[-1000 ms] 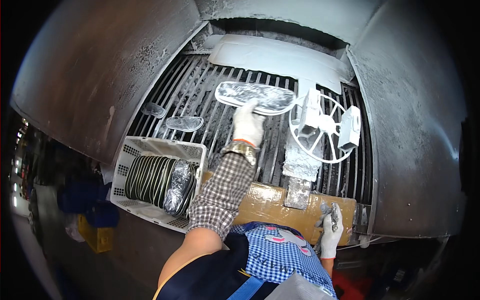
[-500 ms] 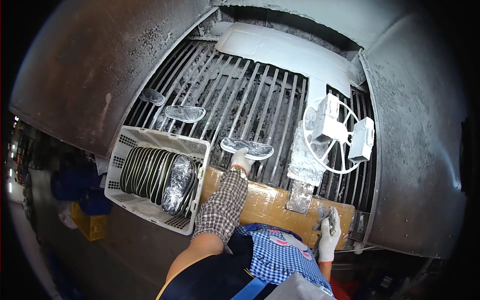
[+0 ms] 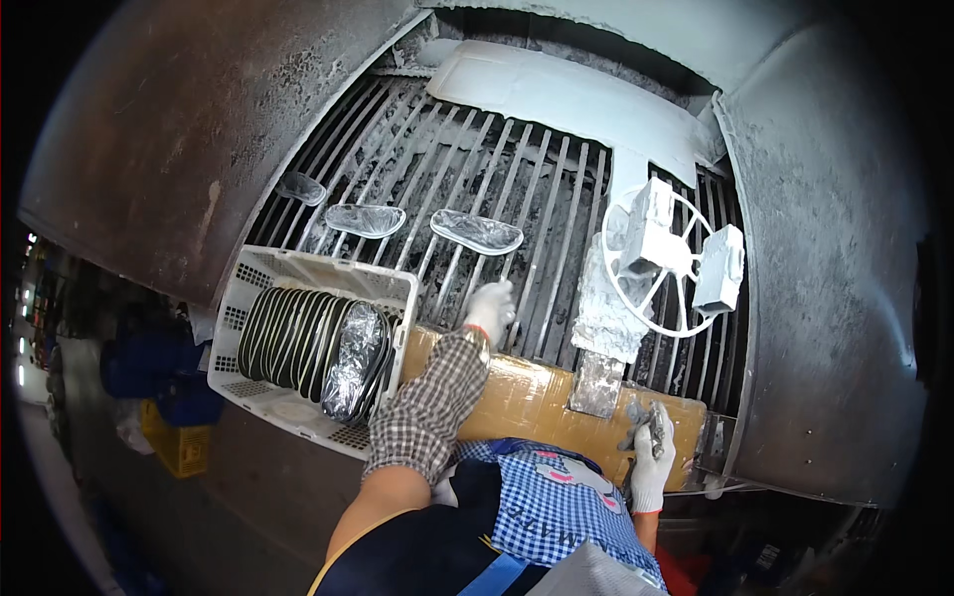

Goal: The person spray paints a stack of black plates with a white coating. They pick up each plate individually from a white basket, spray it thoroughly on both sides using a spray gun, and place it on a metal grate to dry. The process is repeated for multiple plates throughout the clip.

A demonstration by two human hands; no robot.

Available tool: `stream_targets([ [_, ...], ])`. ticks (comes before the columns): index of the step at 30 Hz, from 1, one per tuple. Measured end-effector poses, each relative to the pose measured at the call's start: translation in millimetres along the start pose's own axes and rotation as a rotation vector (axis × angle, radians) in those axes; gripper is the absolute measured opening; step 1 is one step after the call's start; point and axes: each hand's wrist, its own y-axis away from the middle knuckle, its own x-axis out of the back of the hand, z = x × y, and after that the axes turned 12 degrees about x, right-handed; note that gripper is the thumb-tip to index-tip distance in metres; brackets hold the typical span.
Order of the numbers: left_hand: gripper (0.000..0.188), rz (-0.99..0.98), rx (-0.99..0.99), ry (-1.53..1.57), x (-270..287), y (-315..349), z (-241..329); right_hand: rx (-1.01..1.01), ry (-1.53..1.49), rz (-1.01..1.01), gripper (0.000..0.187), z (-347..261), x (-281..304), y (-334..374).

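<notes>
My left hand (image 3: 490,306), in a white glove, hovers over the metal bars with its fingers loosely apart and nothing in them. Just beyond it, a shoe-sole-shaped piece (image 3: 477,231) with a shiny film top lies across the bars. Two more such pieces, a middle one (image 3: 366,221) and a far-left one (image 3: 301,188), rest to its left. At the lower right my right hand (image 3: 653,459), gloved too, is closed around a grey-coated spray gun (image 3: 638,433). The fingers partly hide it.
A white plastic basket (image 3: 407,328) left of my arm holds a row of similar pieces. A brown taped board (image 3: 527,402) lies along the front. On the right stands a white-coated wheel (image 3: 686,328) with two blocks. Metal walls (image 3: 825,258) flank the bars (image 3: 556,199).
The nearest sole-shaped piece has moved farther away and slightly left on the bars. My left hand has let go of it and is apart from it. The right hand stays nearly still.
</notes>
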Motion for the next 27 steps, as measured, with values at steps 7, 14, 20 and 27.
stream_targets([
  [7,0.047,-0.128,-0.202,-0.213,11.0,157.4,-13.6,0.015,-0.033,-0.042,0.049,14.3,7.5,2.9],
  [14,0.053,0.239,-0.678,-0.283,105.4,266.5,8.4,0.078,0.008,-0.137,0.070,35.6,8.4,5.6],
  [20,0.106,1.161,-0.451,-1.252,165.7,333.2,12.6,0.052,-0.016,-0.204,0.063,33.6,6.1,2.8],
  [27,0.118,0.997,-0.208,-1.205,193.8,324.8,-1.3,0.059,-0.044,-0.234,0.064,34.5,3.0,0.7],
])
